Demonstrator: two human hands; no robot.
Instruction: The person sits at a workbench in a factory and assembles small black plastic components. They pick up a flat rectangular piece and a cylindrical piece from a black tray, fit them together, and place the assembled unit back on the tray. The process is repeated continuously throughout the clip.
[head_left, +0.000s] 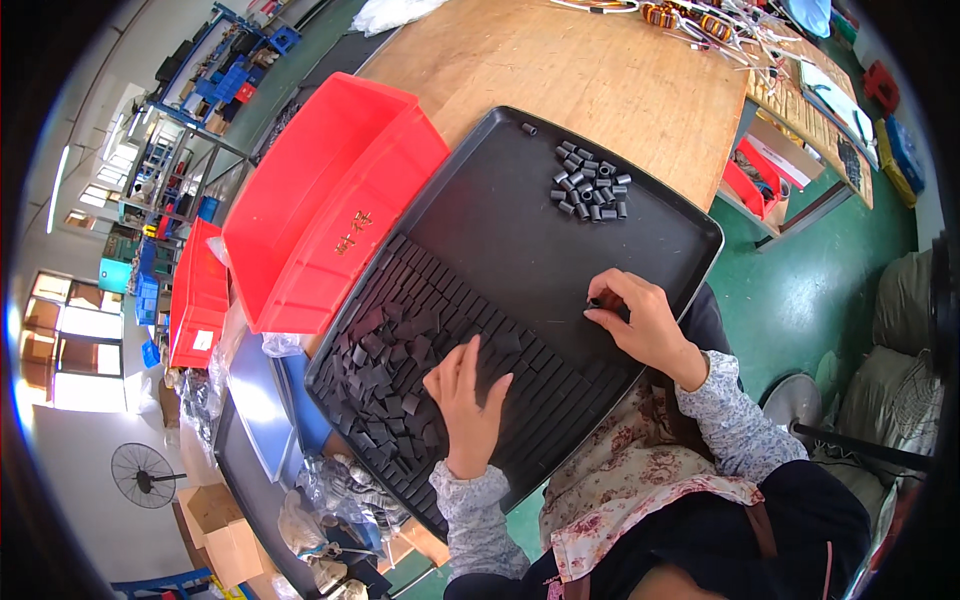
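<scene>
A large black tray (480, 215) rests at a slant on the table edge before me. My right hand (645, 325) pinches a small black piece (595, 303), seemingly a short tube, between thumb and forefinger above the tray's bare right part. My left hand (468, 405) has its fingers spread over the flat black pieces, touching or just above them. Loose thin black squares (375, 385) are heaped beside it, on the tray's left. Rows of narrow black strips (560, 400) lie packed side by side under and around that hand. Short black tubes (592, 187) form a cluster at the far right; one lone tube (528, 129) lies near the far corner.
A red plastic bin (340, 200) stands against the tray's left edge, with another red bin (200, 290) beyond. The wooden table (590, 70) extends behind. Wound coils and wires (700, 25) lie at the far right. Plastic bags (345, 490) sit at the lower left.
</scene>
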